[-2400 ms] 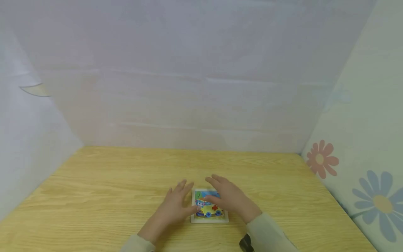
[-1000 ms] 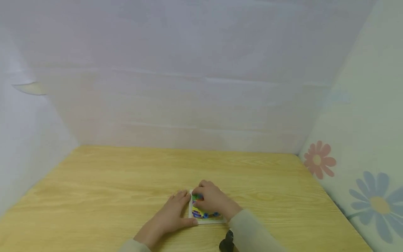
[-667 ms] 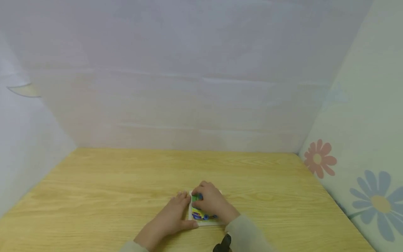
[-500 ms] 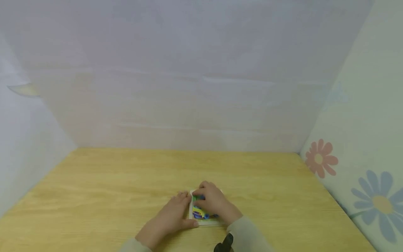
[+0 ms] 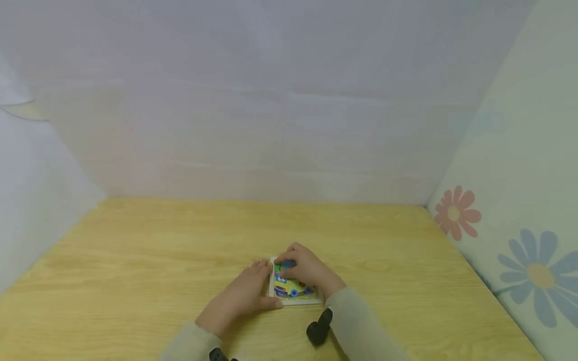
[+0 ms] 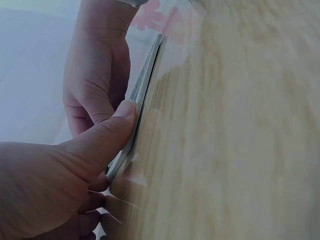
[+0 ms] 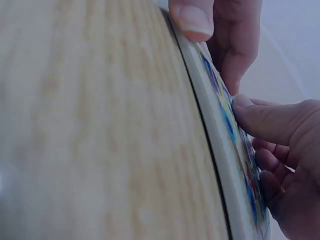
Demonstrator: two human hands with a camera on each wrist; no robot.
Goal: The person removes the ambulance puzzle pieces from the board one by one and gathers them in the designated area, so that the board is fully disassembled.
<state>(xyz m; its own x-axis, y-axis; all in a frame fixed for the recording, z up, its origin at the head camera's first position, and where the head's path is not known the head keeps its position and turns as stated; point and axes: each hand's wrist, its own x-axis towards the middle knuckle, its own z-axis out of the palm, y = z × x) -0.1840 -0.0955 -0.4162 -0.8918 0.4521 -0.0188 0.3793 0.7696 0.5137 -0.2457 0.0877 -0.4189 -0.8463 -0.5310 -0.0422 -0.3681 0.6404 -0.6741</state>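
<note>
A small jigsaw puzzle (image 5: pixel 290 290) in a pale frame lies on the wooden table, its picture a yellow vehicle with eyes and blue wheels. My left hand (image 5: pixel 242 292) holds the frame at its near left corner: the thumb rests on the near rim, the fingers lie along the left side. Over the puzzle's upper part, my right hand (image 5: pixel 311 269) has bent fingers, with index finger and thumb at the top-left pieces. In the right wrist view the right thumb (image 7: pixel 267 120) touches the picture's face. Whether a piece is raised between these fingertips I cannot tell. The right hand hides the picture's upper right.
The wooden tabletop (image 5: pixel 180 240) extends around the puzzle. A pale sheet (image 5: pixel 280 125) hangs behind it, and a flower-printed sheet (image 5: pixel 496 200) borders the right side. Black wrist gear (image 5: pixel 319 328) hangs beside the right sleeve.
Both hands were spread over the puzzle at first. The left has settled on the frame, and the right has moved left onto the picture. Lately the hands barely move; the view has tilted down.
</note>
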